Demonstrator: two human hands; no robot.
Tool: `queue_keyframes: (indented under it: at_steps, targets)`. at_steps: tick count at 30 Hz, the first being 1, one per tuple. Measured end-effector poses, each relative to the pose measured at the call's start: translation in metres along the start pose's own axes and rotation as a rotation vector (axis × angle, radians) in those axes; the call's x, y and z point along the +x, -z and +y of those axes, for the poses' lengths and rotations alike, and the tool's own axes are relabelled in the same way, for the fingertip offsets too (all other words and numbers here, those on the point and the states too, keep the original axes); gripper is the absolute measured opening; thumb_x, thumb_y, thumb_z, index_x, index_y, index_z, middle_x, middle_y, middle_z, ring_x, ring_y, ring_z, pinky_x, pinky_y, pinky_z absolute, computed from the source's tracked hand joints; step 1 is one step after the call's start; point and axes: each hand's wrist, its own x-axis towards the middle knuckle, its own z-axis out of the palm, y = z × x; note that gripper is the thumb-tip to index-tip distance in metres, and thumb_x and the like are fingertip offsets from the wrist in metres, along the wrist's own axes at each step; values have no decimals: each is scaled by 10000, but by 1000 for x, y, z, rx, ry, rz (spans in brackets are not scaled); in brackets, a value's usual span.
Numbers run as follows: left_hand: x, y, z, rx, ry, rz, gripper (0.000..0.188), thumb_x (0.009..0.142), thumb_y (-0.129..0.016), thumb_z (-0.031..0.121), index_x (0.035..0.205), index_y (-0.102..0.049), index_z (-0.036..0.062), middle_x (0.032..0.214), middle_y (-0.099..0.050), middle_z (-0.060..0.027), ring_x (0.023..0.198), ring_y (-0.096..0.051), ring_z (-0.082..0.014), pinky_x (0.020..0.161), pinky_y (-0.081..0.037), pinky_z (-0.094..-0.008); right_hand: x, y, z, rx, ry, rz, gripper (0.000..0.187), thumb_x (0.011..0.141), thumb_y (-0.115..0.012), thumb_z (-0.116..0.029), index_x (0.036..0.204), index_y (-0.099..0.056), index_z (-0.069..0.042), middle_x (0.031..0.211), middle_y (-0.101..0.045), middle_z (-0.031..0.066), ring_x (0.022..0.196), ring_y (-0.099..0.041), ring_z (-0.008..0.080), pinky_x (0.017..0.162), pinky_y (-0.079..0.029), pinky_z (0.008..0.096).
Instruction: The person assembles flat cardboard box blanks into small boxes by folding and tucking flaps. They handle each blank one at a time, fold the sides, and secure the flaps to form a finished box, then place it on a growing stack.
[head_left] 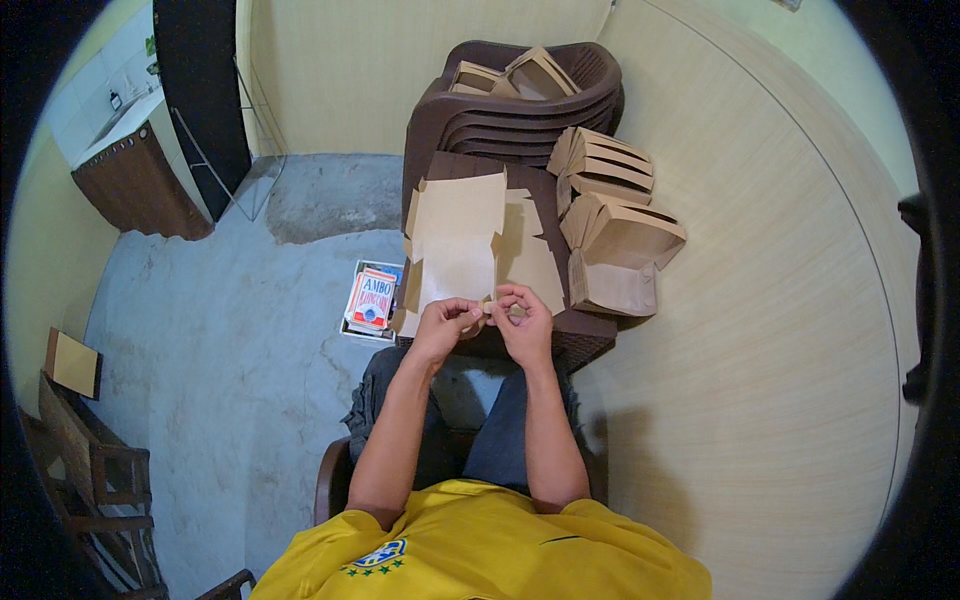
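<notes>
An unfolded brown cardboard box (455,225) lies on the stacked brown plastic chairs before me. Its far panel is tilted up and its side flaps stick out. At its near edge my left hand (447,328) and my right hand (525,322) meet, with fingers and thumbs pinched on a small cardboard flap (488,308). The fingers cover most of that flap, so its exact fold is hidden. Another flat cardboard piece (525,250) lies under the box, showing on its right.
Folded cardboard boxes (615,250) stand to the right, against the wood-panelled wall (760,300). More boxes (540,75) rest on the far chair stack (530,120). On the floor at left sits a white container (355,325) holding a red-and-white printed pack (374,300).
</notes>
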Motion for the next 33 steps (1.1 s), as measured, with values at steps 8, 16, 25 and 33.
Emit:
queue_keyframes:
  at_steps: [8, 16, 25, 33]
  targets:
    - [1, 3, 0, 6, -122, -52, 182, 1000, -780, 101, 1161, -741, 28, 1005, -785, -70, 915, -738, -153, 854, -592, -297, 2, 11, -1, -138, 4, -48, 255, 955, -794, -17, 1199, -740, 34, 934, -771, 80, 875, -741, 147, 807, -650, 322]
    - [7, -16, -4, 183, -211, 32, 195, 972, -809, 84, 1139, -756, 1, 1004, -789, -72, 896, -738, -139, 806, -608, -287, 3, 13, 11, -68, -130, 49, 161, 975, -788, -21, 1111, -792, 66, 986, -787, 101, 869, -733, 143, 805, -640, 296]
    - [13, -28, -15, 27, -194, 21, 144, 991, -774, 39, 1129, -759, 1, 1030, -789, -91, 892, -741, -139, 786, -620, -277, 1, 23, 18, -47, -67, 20, 212, 966, -791, -3, 1169, -795, 57, 1065, -735, 95, 956, -694, 138, 859, -594, 281]
    - [15, -40, -11, 447, -370, 280, 193, 955, -751, -17, 1146, -730, -2, 1084, -771, -111, 1000, -762, -239, 905, -607, -355, -12, -1, 49, 8, -7, 87, 294, 938, -825, -47, 1231, -812, -56, 1110, -715, 82, 1063, -684, 201, 923, -586, 334]
